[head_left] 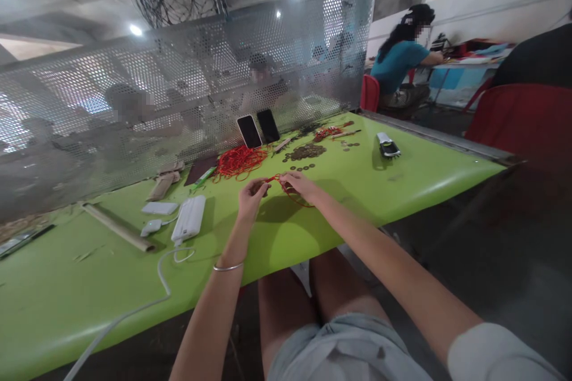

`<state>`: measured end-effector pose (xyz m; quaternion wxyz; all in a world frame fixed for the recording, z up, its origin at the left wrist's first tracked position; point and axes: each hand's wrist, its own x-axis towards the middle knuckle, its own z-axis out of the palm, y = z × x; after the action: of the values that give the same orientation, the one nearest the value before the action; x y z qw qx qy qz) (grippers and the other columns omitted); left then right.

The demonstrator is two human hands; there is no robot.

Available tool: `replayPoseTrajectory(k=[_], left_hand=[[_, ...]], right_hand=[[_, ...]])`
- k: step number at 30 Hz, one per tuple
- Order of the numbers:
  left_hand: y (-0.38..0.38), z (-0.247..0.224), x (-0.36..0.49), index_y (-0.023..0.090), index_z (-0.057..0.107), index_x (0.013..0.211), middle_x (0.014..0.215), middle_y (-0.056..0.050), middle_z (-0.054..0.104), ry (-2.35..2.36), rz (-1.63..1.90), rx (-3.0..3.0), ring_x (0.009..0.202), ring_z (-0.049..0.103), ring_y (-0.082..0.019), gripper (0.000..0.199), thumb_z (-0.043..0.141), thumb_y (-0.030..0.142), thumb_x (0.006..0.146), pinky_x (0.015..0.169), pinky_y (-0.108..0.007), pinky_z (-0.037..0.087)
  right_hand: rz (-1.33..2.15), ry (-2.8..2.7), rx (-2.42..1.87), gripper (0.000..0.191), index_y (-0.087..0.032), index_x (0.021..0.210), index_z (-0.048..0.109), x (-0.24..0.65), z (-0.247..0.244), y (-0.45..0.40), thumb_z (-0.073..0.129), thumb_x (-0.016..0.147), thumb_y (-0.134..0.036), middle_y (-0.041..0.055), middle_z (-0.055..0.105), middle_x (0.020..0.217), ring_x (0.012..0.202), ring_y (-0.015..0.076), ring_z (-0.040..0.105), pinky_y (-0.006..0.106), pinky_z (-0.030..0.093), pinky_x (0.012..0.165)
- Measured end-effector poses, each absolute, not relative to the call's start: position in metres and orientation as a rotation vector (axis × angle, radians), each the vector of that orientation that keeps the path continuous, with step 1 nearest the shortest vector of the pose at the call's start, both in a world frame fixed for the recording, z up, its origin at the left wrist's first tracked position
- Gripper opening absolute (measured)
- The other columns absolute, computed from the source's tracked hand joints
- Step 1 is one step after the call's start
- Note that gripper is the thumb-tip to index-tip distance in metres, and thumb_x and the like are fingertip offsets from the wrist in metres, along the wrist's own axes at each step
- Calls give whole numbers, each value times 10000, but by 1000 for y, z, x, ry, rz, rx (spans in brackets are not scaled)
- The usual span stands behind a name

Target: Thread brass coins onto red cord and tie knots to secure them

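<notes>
A red cord runs between my two hands, just above the green tabletop, with a loop hanging below my right hand. My left hand is closed in a pinch on one end of it; a small dark thing shows at the fingertips, too small to name. Thumb and fingers of my right hand pinch the cord a little to the right. Beyond my hands lies a pile of dark round coins, with several loose ones in front. To its left is a heap of red cords.
Two phones lean near the perforated metal screen. A white power bank with a cable, a tube and a green-handled cutter lie left. A silver-and-black device lies right. A person in blue sits beyond.
</notes>
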<state>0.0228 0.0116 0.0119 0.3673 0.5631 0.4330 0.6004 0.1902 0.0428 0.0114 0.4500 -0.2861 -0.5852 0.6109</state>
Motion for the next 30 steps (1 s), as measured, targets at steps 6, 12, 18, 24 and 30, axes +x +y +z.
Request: replayPoseTrajectory(k=[6, 12, 18, 24, 30], left_hand=[[9, 13, 23, 163, 673, 901, 686, -37, 679, 1094, 1488, 1465, 632, 619, -123, 284, 716, 310, 661, 534, -210, 440], [8, 14, 23, 155, 676, 937, 642, -34, 670, 1073, 1416, 1484, 604, 609, -125, 317, 717, 301, 659, 509, -209, 429], [6, 16, 24, 154, 666, 970, 644, -22, 668, 1063, 1372, 1460, 583, 598, -113, 351, 719, 300, 656, 535, -214, 437], [6, 17, 23, 153, 618, 1000, 619, -20, 679, 1066, 1335, 1378, 485, 576, -102, 400, 695, 369, 672, 487, -207, 426], [9, 11, 21, 137, 598, 806, 495, -16, 632, 1088, 1243, 1230, 427, 581, -139, 339, 642, 448, 680, 441, -227, 428]], right_hand=[[1497, -1478, -695, 186, -160, 660, 523, 191, 13, 42, 536, 738, -329, -26, 485, 628, 579, 90, 465, 243, 389, 601], [1487, -1505, -691, 166, -163, 665, 524, 191, 13, 42, 523, 745, -309, -17, 490, 624, 567, 95, 466, 237, 387, 573], [1439, -1546, -696, 160, -165, 675, 522, 191, 12, 42, 516, 749, -308, -19, 487, 628, 577, 95, 473, 225, 385, 560], [1370, -1636, -682, 153, -171, 753, 533, 190, 9, 44, 496, 773, -319, -19, 508, 664, 581, 92, 494, 219, 406, 553], [1201, -1757, -664, 124, -166, 830, 532, 189, 12, 40, 526, 783, -280, -6, 545, 712, 582, 89, 505, 211, 416, 539]])
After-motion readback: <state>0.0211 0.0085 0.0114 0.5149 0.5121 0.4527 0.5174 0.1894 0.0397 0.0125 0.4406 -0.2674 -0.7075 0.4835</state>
